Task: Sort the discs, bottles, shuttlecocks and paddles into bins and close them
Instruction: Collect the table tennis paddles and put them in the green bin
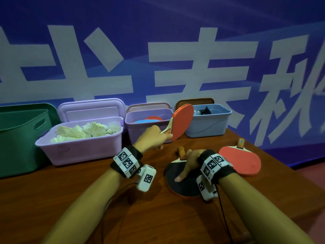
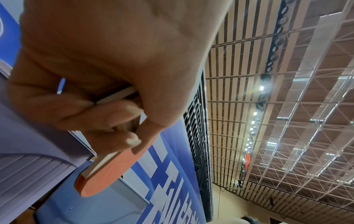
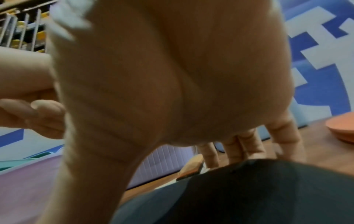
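My left hand (image 1: 162, 137) grips a red paddle (image 1: 182, 120) by its handle and holds it raised, blade up, in front of the purple bin (image 1: 139, 132) and the blue bin (image 1: 207, 125). In the left wrist view my fingers (image 2: 107, 115) curl round the handle of that paddle (image 2: 111, 171). My right hand (image 1: 190, 162) rests on a black-faced paddle (image 1: 186, 187) that lies flat on the table. Its thumb lies on the rubber, and its straight fingers (image 3: 243, 145) touch the far edge by the handle. A third paddle (image 1: 242, 161), red side up, lies to the right.
Along the wall stand a green bin (image 1: 19, 138), a lilac bin (image 1: 79, 150) full of shuttlecocks (image 1: 84, 131), the purple bin holding discs (image 1: 151, 119) and the blue bin with dark items. Lids (image 1: 91, 108) lean behind them. The wooden table (image 1: 88, 191) ends close on the right.
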